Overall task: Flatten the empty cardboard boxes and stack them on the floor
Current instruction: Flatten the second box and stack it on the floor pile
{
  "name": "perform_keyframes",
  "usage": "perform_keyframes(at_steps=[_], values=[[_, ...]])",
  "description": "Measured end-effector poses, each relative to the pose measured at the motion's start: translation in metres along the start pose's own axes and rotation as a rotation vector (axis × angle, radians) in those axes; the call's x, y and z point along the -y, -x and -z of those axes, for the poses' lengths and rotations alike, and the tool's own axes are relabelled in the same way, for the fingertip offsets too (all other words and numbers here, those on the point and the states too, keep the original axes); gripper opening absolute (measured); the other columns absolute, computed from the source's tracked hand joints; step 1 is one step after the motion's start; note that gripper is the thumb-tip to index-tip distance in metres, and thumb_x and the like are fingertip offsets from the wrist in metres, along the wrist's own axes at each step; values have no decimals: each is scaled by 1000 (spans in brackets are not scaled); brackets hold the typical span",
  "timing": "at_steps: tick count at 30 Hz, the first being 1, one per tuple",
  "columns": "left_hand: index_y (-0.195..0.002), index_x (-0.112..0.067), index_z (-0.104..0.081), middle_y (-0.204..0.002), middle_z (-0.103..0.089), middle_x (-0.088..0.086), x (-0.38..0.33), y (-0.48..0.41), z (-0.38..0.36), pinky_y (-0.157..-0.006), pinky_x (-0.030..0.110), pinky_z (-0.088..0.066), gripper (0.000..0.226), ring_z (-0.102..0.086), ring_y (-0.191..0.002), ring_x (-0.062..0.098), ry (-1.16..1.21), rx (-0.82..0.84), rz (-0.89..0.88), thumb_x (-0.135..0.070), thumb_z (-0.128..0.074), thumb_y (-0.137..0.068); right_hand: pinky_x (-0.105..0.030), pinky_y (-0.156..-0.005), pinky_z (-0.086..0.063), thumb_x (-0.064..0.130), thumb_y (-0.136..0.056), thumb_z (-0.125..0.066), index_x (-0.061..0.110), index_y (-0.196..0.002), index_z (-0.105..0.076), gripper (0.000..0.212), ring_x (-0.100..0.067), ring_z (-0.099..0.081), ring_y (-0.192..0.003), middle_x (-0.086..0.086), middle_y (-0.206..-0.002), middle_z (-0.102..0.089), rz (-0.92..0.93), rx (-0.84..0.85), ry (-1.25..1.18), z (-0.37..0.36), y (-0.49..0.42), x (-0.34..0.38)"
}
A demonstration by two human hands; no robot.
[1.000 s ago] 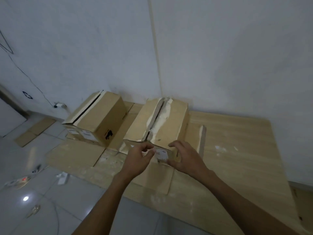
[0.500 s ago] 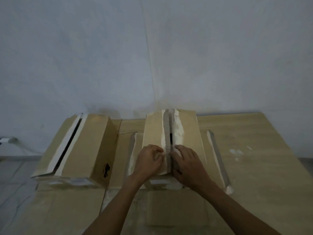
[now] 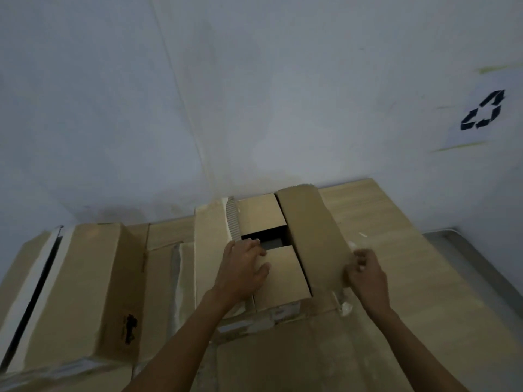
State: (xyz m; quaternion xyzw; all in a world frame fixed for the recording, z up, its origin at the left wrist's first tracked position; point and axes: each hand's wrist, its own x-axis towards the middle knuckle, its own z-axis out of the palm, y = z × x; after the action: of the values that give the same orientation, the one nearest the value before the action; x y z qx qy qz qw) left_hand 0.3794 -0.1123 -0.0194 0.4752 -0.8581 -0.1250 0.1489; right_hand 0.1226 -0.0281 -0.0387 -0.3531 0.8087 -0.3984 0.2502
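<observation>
A brown cardboard box (image 3: 278, 278) stands against the white wall in the middle, its top now open with a dark gap between the two inner flaps. My left hand (image 3: 240, 271) grips the edge of the left top flap (image 3: 210, 250). My right hand (image 3: 366, 277) pinches the outer edge of the right top flap (image 3: 314, 236), which is swung up and outward. A second box (image 3: 82, 290), still closed with a dark slit along its top, stands to the left.
Flattened cardboard sheets (image 3: 382, 250) cover the floor under and around both boxes. A white wall (image 3: 254, 94) rises right behind them, with a paper sheet bearing a recycling symbol (image 3: 484, 111) at the right. Grey floor (image 3: 481, 258) shows at far right.
My hands were together at the box's taped centre seam. They have pulled apart, the seam has split, and both top flaps have swung open, the right one furthest.
</observation>
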Motion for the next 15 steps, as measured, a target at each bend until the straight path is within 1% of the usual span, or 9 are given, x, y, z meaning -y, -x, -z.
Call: perform_keyframes(at_steps=[2, 3, 5, 7, 8, 11, 12, 13, 15], values=[[-117, -17, -61, -130, -58, 1, -3, -4, 0, -117, 37, -5, 35, -45, -129, 16, -40, 160, -96, -35, -51, -88, -44, -62, -53, 11, -83, -59, 13, -101, -55, 18, -33, -63, -73, -19, -91, -65, -224, 169, -101, -4, -4, -13], [-118, -16, -60, -128, -59, 0, -4, -4, 0, -118, 36, 1, 33, -46, -128, 15, -66, 228, -127, -32, -52, -91, -40, -58, -51, 13, -84, -60, 12, -101, -56, 17, -30, -61, -68, -19, -87, -64, -263, 202, -114, -8, -5, -17], [-118, -15, -60, -125, -61, 1, -2, -4, 4, -118, 38, 2, 31, -52, -121, 17, -129, 295, -177, -30, -51, -92, -34, -55, -46, 13, -85, -59, 10, -103, -56, 19, -26, -58, -64, -15, -81, -61, -288, 195, -121, -15, -6, -21], [-114, -15, -61, -118, -64, 2, 4, -1, 14, -119, 47, -9, 29, -56, -112, 20, -210, 335, -198, -31, -49, -92, -35, -58, -46, 12, -86, -58, 11, -104, -55, 19, -25, -57, -63, -13, -78, -60, -281, 161, -106, -20, -5, -21], [-112, -16, -62, -115, -65, 1, 7, 0, 21, -118, 47, -13, 28, -57, -110, 20, -244, 349, -197, -31, -48, -92, -37, -60, -47, 13, -86, -58, 12, -103, -54, 18, -26, -57, -63, -11, -75, -60, -264, 142, -79, -22, -5, -21], [-110, -15, -66, -110, -67, 1, 11, 3, 51, -119, 42, -11, 33, -57, -108, 18, -279, 326, -194, -34, -46, -90, -39, -64, -47, 16, -87, -58, 15, -103, -48, 19, -29, -58, -63, -7, -65, -59, -210, 111, 6, -26, 1, -19], [-107, -16, -67, -104, -69, 1, 9, 4, 65, -118, 41, -16, 36, -58, -105, 18, -266, 286, -182, -36, -45, -88, -38, -63, -46, 15, -87, -57, 16, -104, -46, 20, -29, -58, -63, -7, -64, -59, -194, 101, 20, -27, 3, -19], [-104, -17, -68, -97, -71, 1, 8, 5, 80, -114, 39, -25, 35, -60, -98, 18, -236, 241, -144, -40, -46, -87, -38, -63, -44, 15, -87, -57, 15, -106, -46, 21, -28, -57, -63, -7, -64, -59, -184, 90, 26, -28, 4, -18], [-105, -21, -66, -91, -70, -1, 12, 8, 108, -93, 33, -45, 35, -62, -89, 18, -190, 171, 20, -49, -52, -89, -39, -65, -45, 16, -87, -56, 14, -109, -45, 24, -30, -58, -65, -9, -66, -60, -186, 65, 28, -30, 3, -18]])
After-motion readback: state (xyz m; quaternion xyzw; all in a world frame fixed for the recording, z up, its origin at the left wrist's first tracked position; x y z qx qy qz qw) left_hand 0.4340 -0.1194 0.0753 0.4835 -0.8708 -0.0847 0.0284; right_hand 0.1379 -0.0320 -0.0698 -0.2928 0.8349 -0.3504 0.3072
